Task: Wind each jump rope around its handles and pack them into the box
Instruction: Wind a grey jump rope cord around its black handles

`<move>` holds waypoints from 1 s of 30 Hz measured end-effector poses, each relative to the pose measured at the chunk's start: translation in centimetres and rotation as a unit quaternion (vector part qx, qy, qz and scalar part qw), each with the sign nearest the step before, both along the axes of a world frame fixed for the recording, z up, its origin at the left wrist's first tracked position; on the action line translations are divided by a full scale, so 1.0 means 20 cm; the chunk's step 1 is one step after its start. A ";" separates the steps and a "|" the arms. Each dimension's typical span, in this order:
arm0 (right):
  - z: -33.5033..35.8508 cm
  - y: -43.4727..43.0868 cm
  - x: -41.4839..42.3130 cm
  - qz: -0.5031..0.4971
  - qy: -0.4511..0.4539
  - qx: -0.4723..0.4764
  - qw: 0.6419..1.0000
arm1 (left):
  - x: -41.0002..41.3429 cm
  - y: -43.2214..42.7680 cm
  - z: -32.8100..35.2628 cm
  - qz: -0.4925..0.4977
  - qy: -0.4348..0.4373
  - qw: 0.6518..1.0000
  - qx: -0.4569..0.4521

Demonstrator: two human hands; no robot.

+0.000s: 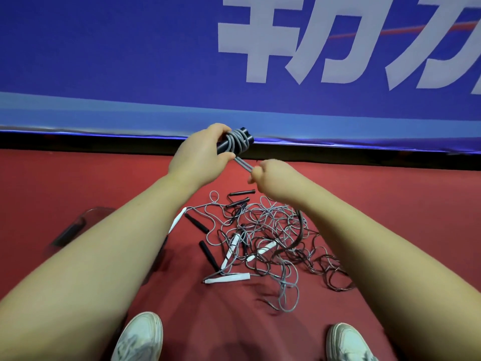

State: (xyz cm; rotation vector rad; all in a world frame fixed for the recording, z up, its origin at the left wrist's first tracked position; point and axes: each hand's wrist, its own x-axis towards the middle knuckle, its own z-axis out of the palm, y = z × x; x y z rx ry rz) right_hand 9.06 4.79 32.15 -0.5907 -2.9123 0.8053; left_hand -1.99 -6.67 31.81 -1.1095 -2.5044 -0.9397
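My left hand (199,155) grips a pair of black handles (246,135) held together, with grey rope (238,143) coiled round them. A short doubled length of that rope runs down to my right hand (270,178), which pinches its end. Both hands are raised above the red floor. Below them lies a tangled pile of jump ropes (265,238), grey and dark cords mixed with several black handles (196,223) and white handles (226,278). A clear box (78,225) sits on the floor at the left, mostly hidden behind my left forearm.
A blue banner with large white characters (299,48) stands upright along the far edge of the red floor (390,183). My two white shoes (140,337) show at the bottom of the view.
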 end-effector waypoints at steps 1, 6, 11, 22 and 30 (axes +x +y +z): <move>0.02 0.00 0.01 -0.018 0.022 -0.072 0.997 | 0.01 0.01 0.00 -0.005 0.018 1.000 -0.022; 0.11 0.06 0.07 -0.010 -0.017 -0.400 0.916 | 0.03 0.03 -0.04 -0.032 0.072 0.992 -0.102; 0.09 0.09 0.11 0.005 -0.078 -0.361 0.929 | 0.07 0.02 -0.09 -0.047 0.093 0.979 -0.174; 0.07 0.19 0.17 -0.005 -0.055 -0.832 0.552 | 0.20 0.09 -0.10 -0.114 0.072 0.983 -0.127; 0.07 0.23 0.18 0.000 -0.063 -0.862 0.504 | 0.20 0.07 -0.09 -0.113 0.048 0.983 -0.135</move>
